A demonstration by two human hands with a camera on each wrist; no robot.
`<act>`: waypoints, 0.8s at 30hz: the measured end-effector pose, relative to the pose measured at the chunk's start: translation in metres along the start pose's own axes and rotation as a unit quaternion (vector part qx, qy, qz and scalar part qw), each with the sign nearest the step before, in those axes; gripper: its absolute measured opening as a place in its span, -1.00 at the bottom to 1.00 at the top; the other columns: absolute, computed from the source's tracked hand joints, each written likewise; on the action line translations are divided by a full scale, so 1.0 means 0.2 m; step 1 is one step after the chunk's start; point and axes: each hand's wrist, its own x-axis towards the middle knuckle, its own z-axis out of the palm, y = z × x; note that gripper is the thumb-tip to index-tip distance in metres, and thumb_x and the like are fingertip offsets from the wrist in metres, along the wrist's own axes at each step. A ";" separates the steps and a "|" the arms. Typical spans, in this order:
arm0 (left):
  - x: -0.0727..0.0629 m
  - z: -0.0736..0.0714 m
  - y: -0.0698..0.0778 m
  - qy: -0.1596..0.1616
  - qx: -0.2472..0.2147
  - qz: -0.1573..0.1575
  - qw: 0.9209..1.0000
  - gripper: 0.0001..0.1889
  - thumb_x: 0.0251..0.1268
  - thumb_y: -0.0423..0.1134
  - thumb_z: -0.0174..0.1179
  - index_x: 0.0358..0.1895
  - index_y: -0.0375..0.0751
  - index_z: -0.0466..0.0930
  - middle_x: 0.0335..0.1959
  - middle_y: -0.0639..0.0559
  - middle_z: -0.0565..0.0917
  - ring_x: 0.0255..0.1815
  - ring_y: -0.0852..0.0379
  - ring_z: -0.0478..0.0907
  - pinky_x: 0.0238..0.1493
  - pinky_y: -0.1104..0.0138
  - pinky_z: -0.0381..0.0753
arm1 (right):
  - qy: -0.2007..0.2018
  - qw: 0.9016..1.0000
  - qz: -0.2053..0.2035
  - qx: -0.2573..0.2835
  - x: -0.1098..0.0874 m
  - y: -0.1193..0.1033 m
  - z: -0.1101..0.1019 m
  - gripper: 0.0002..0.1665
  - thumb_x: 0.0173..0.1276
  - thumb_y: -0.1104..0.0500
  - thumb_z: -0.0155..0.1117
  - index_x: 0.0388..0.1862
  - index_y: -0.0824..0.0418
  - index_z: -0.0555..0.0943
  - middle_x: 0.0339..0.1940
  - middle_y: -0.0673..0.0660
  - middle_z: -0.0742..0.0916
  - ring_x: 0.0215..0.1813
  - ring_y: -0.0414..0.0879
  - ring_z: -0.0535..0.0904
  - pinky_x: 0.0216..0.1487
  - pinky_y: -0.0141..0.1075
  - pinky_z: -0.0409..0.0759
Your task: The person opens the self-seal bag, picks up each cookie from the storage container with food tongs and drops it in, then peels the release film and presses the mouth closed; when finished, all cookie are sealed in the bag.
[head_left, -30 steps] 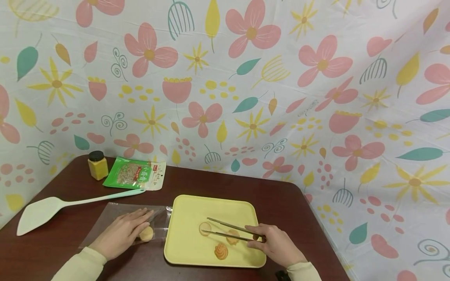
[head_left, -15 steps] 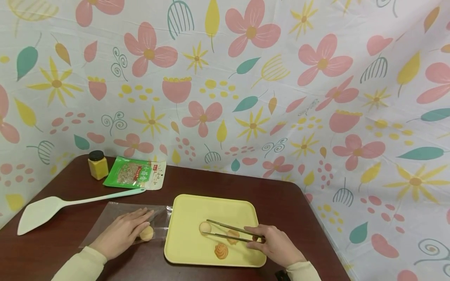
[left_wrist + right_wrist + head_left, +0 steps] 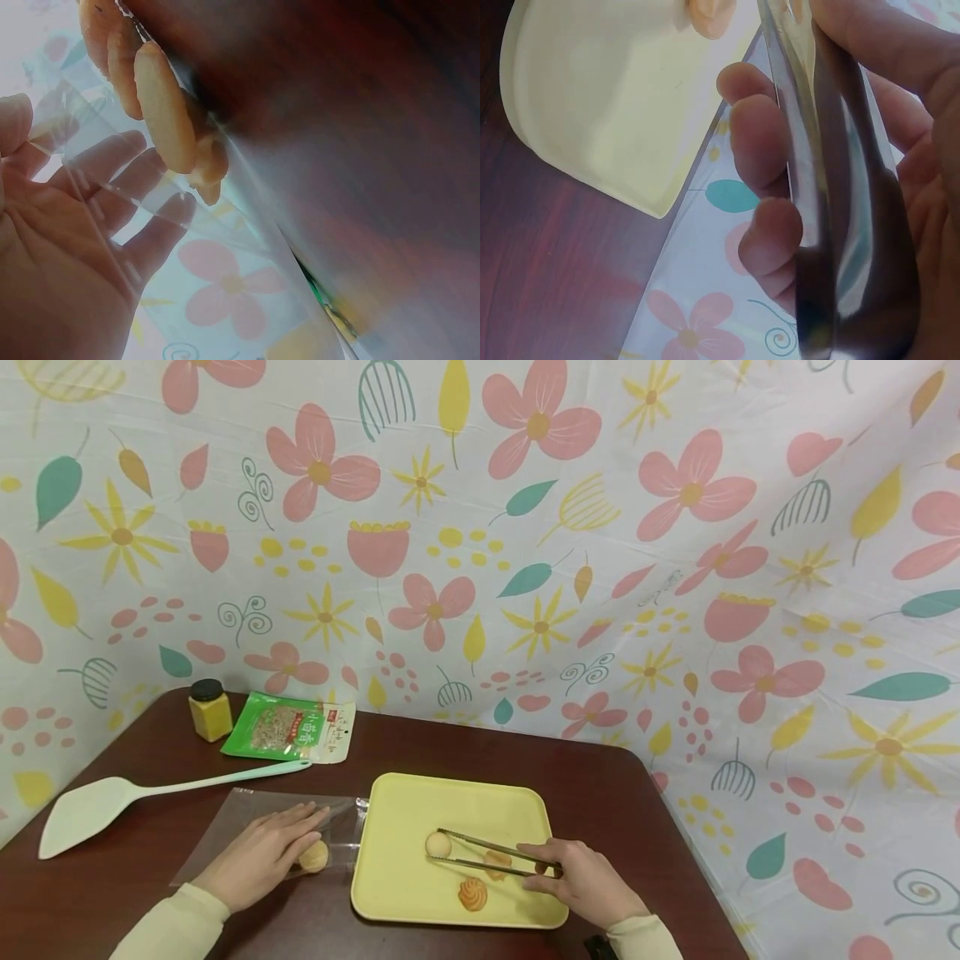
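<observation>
My left hand [image 3: 266, 856] lies with straightened fingers over a clear plastic bag [image 3: 213, 827] on the table. A pale round cookie [image 3: 314, 857] shows beside its thumb; in the left wrist view several cookies [image 3: 165, 109] appear in the film near the fingertips. My right hand [image 3: 588, 881] grips metal tongs [image 3: 480, 842] between thumb and fingers over the yellow tray [image 3: 420, 897]. The tongs' two tips stand either side of a round cookie [image 3: 438, 845]. A swirled cookie [image 3: 472, 894] lies nearer me, and another cookie [image 3: 495, 857] is partly hidden beneath the tongs.
Behind the bag lies a pale green spatula [image 3: 97, 806], its handle reaching toward the tray. A black-lidded yellow jar [image 3: 211, 714] and a green seasoning packet [image 3: 285, 728] sit at the back left of the dark table [image 3: 600, 777]. A flowered cloth [image 3: 480, 568] hangs behind.
The tongs' tips have shifted slightly left and toward me, now at the sides of the round cookie. The left hand has stayed in place on the bag.
</observation>
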 end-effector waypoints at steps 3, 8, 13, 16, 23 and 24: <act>0.00 0.00 0.00 0.002 0.001 0.002 1.000 -0.57 0.51 -0.06 0.02 0.29 -0.19 0.52 0.25 -0.25 0.51 0.26 -0.25 0.45 0.16 -0.22 0.39 | 0.001 1.000 -0.003 -0.002 0.00 0.00 0.00 -0.41 0.29 -0.07 0.34 0.28 0.07 0.57 -0.36 -0.26 0.61 -0.52 -0.24 0.52 -0.53 -0.39 0.49; 0.00 0.00 0.00 0.003 0.001 0.002 1.000 -0.57 0.51 -0.06 0.03 0.29 -0.19 0.52 0.26 -0.25 0.51 0.25 -0.25 0.45 0.16 -0.22 0.39 | 0.004 1.000 -0.010 -0.005 0.00 0.01 0.00 -0.42 0.29 -0.10 0.33 0.28 0.00 0.58 -0.33 -0.26 0.61 -0.51 -0.25 0.50 -0.54 -0.38 0.48; 0.00 0.00 0.00 0.003 -0.001 0.001 1.000 -0.57 0.51 -0.07 0.04 0.29 -0.19 0.52 0.26 -0.25 0.51 0.25 -0.25 0.45 0.16 -0.22 0.39 | 0.011 1.000 -0.015 -0.011 -0.01 0.01 0.00 -0.43 0.30 -0.12 0.31 0.28 -0.04 0.57 -0.30 -0.26 0.61 -0.51 -0.30 0.49 -0.53 -0.39 0.48; 0.00 0.00 0.00 0.004 -0.001 0.000 1.000 -0.58 0.50 -0.08 0.05 0.29 -0.19 0.52 0.25 -0.25 0.51 0.25 -0.25 0.45 0.16 -0.22 0.39 | 0.018 1.000 -0.020 -0.013 -0.01 0.01 0.00 -0.44 0.30 -0.12 0.31 0.27 -0.05 0.58 -0.29 -0.27 0.62 -0.51 -0.31 0.49 -0.53 -0.39 0.48; 0.00 0.00 0.00 0.005 0.001 -0.003 1.000 -0.58 0.50 -0.08 0.06 0.28 -0.20 0.52 0.25 -0.25 0.51 0.25 -0.25 0.46 0.16 -0.22 0.39 | 0.035 0.998 -0.037 -0.020 0.00 0.02 0.01 -0.46 0.32 -0.10 0.30 0.27 -0.07 0.58 -0.32 -0.29 0.61 -0.54 -0.29 0.48 -0.54 -0.41 0.46; 0.00 0.00 0.00 0.004 0.001 -0.003 1.000 -0.58 0.50 -0.08 0.05 0.28 -0.20 0.52 0.25 -0.25 0.51 0.25 -0.25 0.46 0.16 -0.22 0.39 | 0.038 0.998 -0.041 -0.021 0.00 0.02 0.01 -0.47 0.32 -0.10 0.30 0.27 -0.06 0.57 -0.32 -0.29 0.61 -0.54 -0.30 0.47 -0.54 -0.41 0.46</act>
